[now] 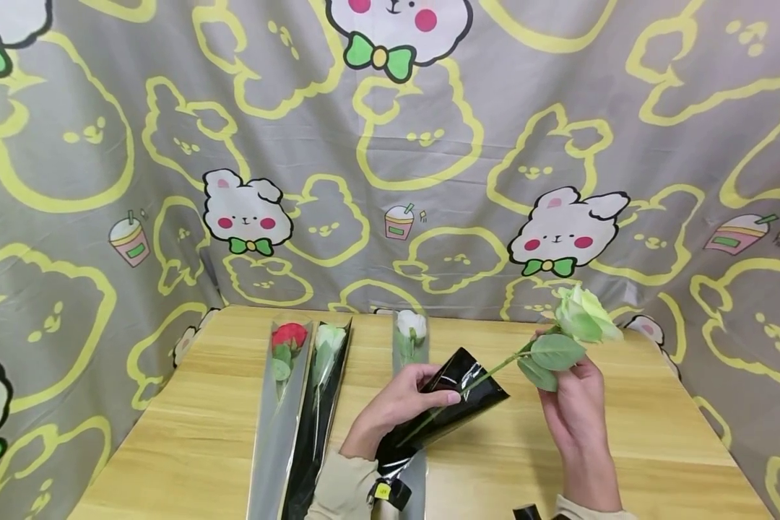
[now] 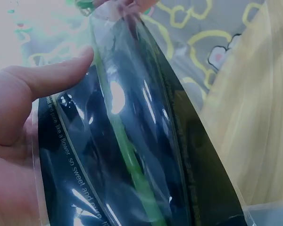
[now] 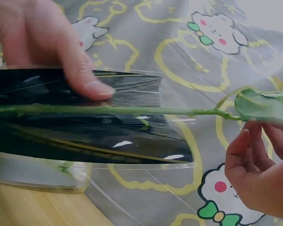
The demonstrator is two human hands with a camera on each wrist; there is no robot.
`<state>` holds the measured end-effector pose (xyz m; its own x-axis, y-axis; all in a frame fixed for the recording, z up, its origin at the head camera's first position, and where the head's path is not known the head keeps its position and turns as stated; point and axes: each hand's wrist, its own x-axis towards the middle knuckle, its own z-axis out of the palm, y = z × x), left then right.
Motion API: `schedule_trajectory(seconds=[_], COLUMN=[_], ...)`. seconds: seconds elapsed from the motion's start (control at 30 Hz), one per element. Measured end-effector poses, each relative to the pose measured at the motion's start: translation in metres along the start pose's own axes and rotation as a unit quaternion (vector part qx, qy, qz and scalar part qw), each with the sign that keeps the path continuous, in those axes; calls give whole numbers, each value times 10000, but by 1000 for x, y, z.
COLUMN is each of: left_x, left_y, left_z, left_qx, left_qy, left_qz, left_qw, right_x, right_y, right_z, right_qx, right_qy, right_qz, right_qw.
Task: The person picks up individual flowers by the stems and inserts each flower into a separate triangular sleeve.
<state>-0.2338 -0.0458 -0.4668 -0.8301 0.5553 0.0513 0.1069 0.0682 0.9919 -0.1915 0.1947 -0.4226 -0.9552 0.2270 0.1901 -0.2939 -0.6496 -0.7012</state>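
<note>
In the head view my left hand (image 1: 399,401) grips a black, clear-fronted flower sleeve (image 1: 474,410), thumb across its front near the wide mouth. A pale green artificial rose (image 1: 585,315) is held up by my right hand (image 1: 575,415), whose fingers are at the stem just under the bloom, behind the leaves (image 1: 557,352). The green stem (image 3: 179,111) runs down into the sleeve, as the right wrist view shows. Seen from the left wrist, the stem (image 2: 132,162) lies behind the clear film, with my left thumb (image 2: 68,73) beside it.
On the wooden table (image 1: 188,419) lie a sleeved red rose (image 1: 289,335), a sleeved pale green rose (image 1: 329,339) in black wrap, and a sleeved white rose (image 1: 411,325) partly under my left arm. A patterned grey curtain (image 1: 429,209) hangs around the table.
</note>
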Motion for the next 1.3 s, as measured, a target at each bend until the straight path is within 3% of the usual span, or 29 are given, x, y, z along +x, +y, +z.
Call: schedule_trajectory(seconds=[0.2,0.33,0.43,0.57,0.73,0.83,1.07,1.3], left_x=[-4,-8,-9,-14,-23,-24,-21,-20], left_y=[9,14,18,24,31,36,43,48], left_z=[1,2,1,-2,-7,-7,-4,-1], left_qx=[-114,-271,-341,-461,-892,-925,-513,-870], left_qy=[94,122,160,55,-122,-94,601,1490], left_qz=[135,80,278,495,363,518,855,748], left_qw=[9998,9995,9989,9977,9953,9943,9932,9822], right_x=[2,6,12,16,20,21,22,22], right_y=[1,-2,-5,-10,-16,-19,-23,-23], right_z=[20,31,41,52,61,66,77,85], right_qx=[-1183,-2075,-2600,-3029,-3292,-3366,-3397,-3960], right_qy=[257,327,325,104,-406,-678,-856,-925], right_qz=[-89,-109,-215,-315,-194,-30,102,-97], right_qw=[9926,9776,9648,9524,9432,9392,9366,9135])
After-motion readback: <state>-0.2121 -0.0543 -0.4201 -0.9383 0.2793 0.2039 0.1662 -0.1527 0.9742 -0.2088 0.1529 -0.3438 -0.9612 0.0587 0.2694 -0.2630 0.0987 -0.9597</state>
